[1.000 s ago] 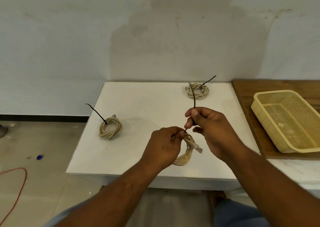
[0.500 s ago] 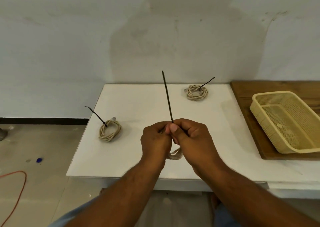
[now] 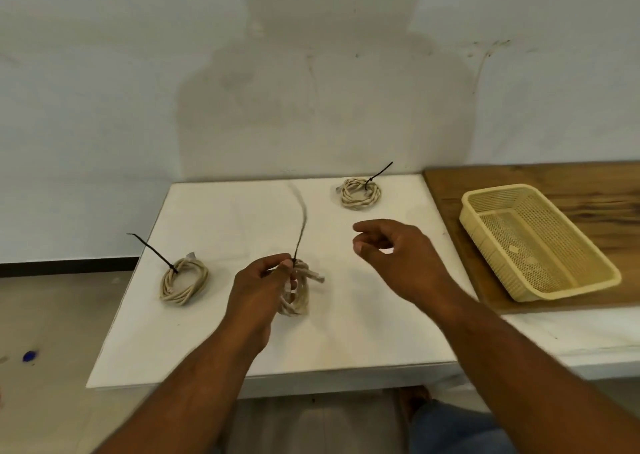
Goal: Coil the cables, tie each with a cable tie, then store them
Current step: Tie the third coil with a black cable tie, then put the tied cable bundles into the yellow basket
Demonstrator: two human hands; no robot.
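Now | L hand grips coil at tie | R hand loose, apart

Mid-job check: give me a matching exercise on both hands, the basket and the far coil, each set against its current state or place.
Column one:
A. left hand
B. right hand
C. yellow basket
D. far coil

Column two:
1. sits on the wooden board
2. holds nothing, fingers loosely curled
3. tied, lying flat on the white table
4. grips the near coil

Pairs: A-4, B-2, C-1, D-3.
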